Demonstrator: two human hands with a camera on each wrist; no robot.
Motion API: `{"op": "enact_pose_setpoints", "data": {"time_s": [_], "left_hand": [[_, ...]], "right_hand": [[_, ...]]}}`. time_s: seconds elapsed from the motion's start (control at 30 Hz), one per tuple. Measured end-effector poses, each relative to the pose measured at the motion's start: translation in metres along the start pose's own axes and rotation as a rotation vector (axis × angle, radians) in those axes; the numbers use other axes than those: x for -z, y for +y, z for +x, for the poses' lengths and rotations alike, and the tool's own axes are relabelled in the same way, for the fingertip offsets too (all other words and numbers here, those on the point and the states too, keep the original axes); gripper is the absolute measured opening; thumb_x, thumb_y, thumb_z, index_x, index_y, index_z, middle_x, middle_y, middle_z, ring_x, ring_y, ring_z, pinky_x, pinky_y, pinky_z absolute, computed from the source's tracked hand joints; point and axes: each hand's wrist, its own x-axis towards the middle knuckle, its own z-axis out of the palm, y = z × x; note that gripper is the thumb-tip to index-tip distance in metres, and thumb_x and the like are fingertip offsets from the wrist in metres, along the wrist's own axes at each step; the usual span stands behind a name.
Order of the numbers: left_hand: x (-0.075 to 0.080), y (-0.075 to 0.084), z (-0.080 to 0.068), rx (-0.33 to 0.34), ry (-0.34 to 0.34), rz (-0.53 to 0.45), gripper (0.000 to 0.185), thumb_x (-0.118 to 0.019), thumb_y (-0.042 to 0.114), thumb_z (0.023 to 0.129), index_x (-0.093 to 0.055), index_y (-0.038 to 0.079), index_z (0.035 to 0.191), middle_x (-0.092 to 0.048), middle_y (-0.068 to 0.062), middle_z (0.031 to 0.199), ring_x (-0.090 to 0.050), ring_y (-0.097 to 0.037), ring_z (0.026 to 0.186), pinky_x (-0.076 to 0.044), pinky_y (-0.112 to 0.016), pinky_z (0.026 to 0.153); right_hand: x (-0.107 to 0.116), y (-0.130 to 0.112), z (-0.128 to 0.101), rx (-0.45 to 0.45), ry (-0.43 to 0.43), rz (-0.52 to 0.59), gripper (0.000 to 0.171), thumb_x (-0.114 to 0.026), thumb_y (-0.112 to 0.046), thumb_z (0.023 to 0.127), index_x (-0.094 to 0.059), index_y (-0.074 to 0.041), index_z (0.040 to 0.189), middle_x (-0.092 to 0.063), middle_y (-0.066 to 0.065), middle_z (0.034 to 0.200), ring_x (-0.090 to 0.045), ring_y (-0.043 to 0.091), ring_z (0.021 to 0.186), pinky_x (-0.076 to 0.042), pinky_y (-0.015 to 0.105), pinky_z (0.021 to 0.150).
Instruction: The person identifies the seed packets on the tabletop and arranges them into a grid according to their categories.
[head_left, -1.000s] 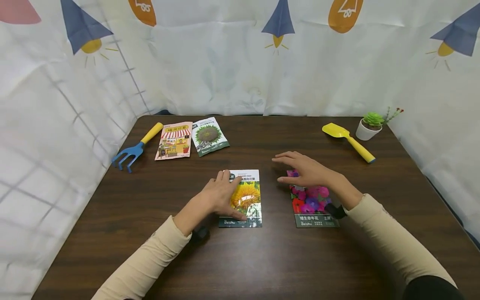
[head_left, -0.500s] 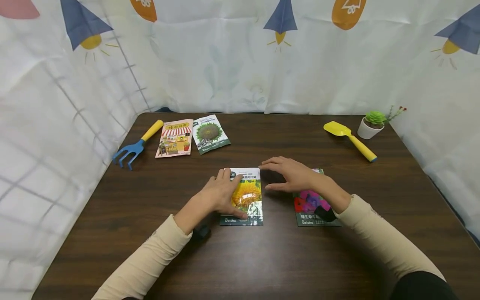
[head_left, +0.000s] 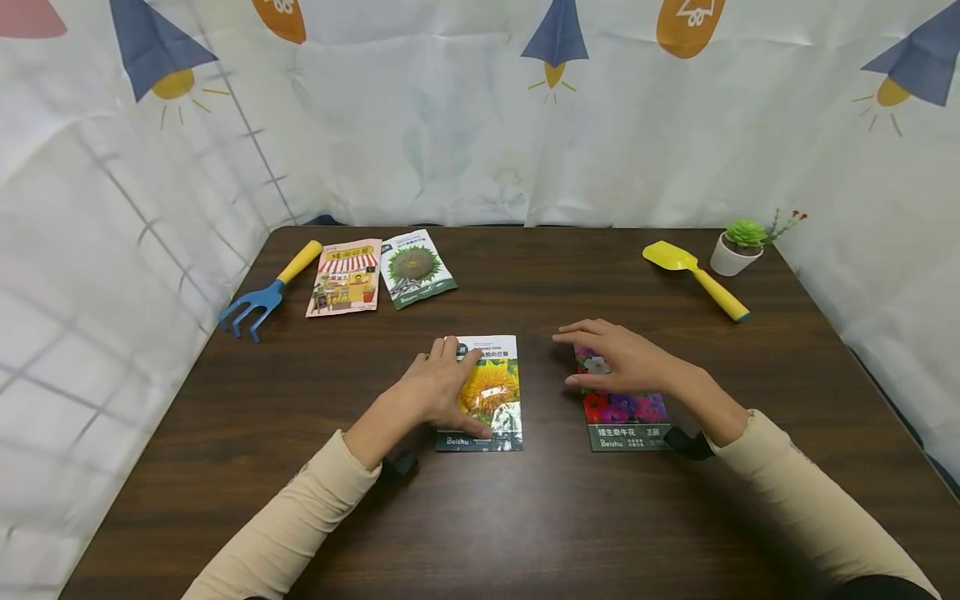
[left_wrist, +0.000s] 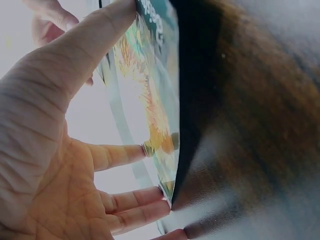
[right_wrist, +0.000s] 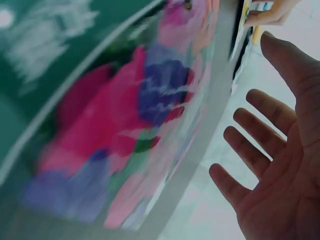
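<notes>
Fingers (left_wrist: 117, 156) of the left hand (head_left: 437, 390) fairly straight and spread, tips at the edge of the yellow sunflower packet (head_left: 493, 396), thumb over its lower part. Right hand (head_left: 618, 358): fingers extended, holding nothing, hanging over the purple-and-red flower packet (head_left: 624, 410); right wrist view shows them clear of it.

Hidden: left hand covers the sunflower packet's left side; right hand covers the flower packet's upper right. Left wrist view washed out by glare, brand lettering only partly legible. Right wrist view smears the print and crops the packet.

Count: four packets on the table (head_left: 480, 521), two near the hands, two at the back (pink (head_left: 347, 279), white (head_left: 416, 268)). One fork (head_left: 262, 298), one trowel (head_left: 692, 267), one potted plant (head_left: 738, 250).

Delta vs 0.5 s ago: right hand pulled back from the sunflower packet's upper right corner. Left hand unchanged.
</notes>
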Motion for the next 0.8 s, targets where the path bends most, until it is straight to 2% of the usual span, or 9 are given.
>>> {"op": "enact_pose_setpoints", "data": {"time_s": [0.27,0.43,0.53,0.67,0.8], "left_hand": [[0.001,0.003,0.001,-0.012,0.006,-0.001,0.125,-0.079,0.080,0.064,-0.034,0.013,0.159,-0.038,-0.021,0.140,-0.038,-0.035,0.123,-0.044,-0.053,0.102],[0.003,0.003,0.000,-0.012,-0.005,0.004,0.125,-0.079,0.080,0.065,-0.034,0.012,0.160,-0.038,-0.022,0.141,-0.038,-0.036,0.124,-0.044,-0.054,0.102],[0.005,0.002,0.000,-0.010,-0.010,0.004,0.125,-0.079,0.079,0.065,-0.034,0.011,0.159,-0.038,-0.021,0.139,-0.038,-0.035,0.121,-0.045,-0.053,0.100],[0.005,0.001,-0.001,-0.004,-0.018,0.003,0.124,-0.080,0.079,0.064,-0.035,0.012,0.159,-0.039,-0.020,0.133,-0.038,-0.033,0.115,-0.046,-0.048,0.092],[0.004,0.001,0.000,-0.006,-0.016,0.011,0.124,-0.079,0.080,0.064,-0.036,0.012,0.158,-0.040,-0.020,0.131,-0.039,-0.033,0.114,-0.047,-0.048,0.089]], "right_hand": [[0.006,0.014,-0.042,-0.025,0.002,0.067,0.080,-0.082,-0.046,0.086,-0.050,-0.013,0.152,-0.047,0.008,0.154,-0.045,0.033,0.139,-0.042,0.061,0.108],[0.007,0.019,-0.065,-0.078,-0.032,0.091,0.091,-0.084,-0.052,0.081,-0.047,-0.013,0.154,-0.044,0.014,0.156,-0.040,0.042,0.142,-0.036,0.070,0.108],[0.007,0.022,-0.075,-0.091,-0.036,0.105,0.092,-0.084,-0.052,0.079,-0.047,-0.013,0.154,-0.043,0.015,0.156,-0.038,0.046,0.142,-0.035,0.072,0.107],[0.004,0.027,-0.083,-0.100,-0.034,0.123,0.092,-0.085,-0.051,0.079,-0.046,-0.014,0.154,-0.043,0.014,0.156,-0.041,0.043,0.139,-0.039,0.069,0.106],[0.000,0.031,-0.088,-0.109,-0.045,0.125,0.091,-0.084,-0.051,0.080,-0.047,-0.014,0.154,-0.041,0.016,0.157,-0.039,0.044,0.139,-0.039,0.070,0.106]]}}
